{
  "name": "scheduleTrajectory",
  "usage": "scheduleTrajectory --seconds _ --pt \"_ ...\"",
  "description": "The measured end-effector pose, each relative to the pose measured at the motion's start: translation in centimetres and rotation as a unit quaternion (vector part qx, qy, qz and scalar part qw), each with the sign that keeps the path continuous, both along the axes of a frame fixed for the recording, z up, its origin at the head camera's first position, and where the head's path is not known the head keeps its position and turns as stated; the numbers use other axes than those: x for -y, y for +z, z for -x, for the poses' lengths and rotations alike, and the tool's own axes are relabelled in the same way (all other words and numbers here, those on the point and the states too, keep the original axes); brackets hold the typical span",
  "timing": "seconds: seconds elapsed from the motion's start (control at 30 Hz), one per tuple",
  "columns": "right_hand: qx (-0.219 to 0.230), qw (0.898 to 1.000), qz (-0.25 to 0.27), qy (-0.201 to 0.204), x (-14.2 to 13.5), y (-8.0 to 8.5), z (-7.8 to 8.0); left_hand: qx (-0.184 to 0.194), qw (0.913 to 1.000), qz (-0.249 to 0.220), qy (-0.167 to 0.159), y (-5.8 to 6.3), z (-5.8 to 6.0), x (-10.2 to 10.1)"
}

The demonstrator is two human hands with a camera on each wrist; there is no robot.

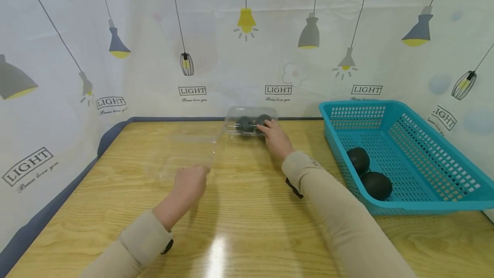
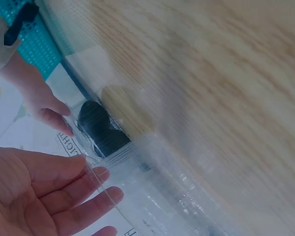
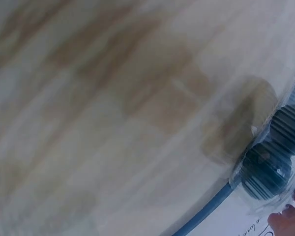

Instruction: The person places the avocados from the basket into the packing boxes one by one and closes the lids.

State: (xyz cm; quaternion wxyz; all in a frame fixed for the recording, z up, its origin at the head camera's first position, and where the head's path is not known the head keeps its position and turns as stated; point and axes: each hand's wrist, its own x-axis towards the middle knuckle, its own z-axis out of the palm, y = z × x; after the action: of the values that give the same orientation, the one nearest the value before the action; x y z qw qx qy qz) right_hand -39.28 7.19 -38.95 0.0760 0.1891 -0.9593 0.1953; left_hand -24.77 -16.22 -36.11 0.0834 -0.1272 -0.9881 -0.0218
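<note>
A hinged clear plastic box lies opened out on the table. Its bare lid half [image 1: 189,149] spreads towards the left, and my left hand [image 1: 191,182] pinches that half's near edge between thumb and fingers. The other half [image 1: 251,111] holds two dark, round, avocado-like fruits [image 1: 245,125] side by side. At this half's right end, my right hand [image 1: 278,139] grips the rim with thumb and fingertips. The left wrist view shows the left thumb [image 2: 71,163] on one side of the thin plastic edge. In the right wrist view only some fingertips [image 3: 287,221] show beside the fruits.
A turquoise plastic basket [image 1: 386,206] stands on the right, with two more dark fruits [image 1: 376,185] in its near left corner. The wooden table [image 1: 247,235] ends at a printed cloth backdrop [image 1: 231,63] behind the box.
</note>
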Motion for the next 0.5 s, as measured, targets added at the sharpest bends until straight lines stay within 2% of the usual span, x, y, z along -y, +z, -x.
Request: scheduleTrajectory --seconds 0.13,0.33,0.5 --pt "0.012 1.000 -0.008 0.006 -0.4 0.0 0.3 -0.015 0.9996 0.006 -0.025 0.1 -0.9 -0.3" --pt "0.015 1.000 -0.014 0.009 -0.5 0.3 0.6 0.029 0.9986 -0.003 -0.043 0.4 -2.4 -1.1" --pt "0.022 0.999 -0.028 0.007 -0.3 0.6 0.5 0.026 0.9971 -0.009 -0.070 0.5 -3.7 -1.8"
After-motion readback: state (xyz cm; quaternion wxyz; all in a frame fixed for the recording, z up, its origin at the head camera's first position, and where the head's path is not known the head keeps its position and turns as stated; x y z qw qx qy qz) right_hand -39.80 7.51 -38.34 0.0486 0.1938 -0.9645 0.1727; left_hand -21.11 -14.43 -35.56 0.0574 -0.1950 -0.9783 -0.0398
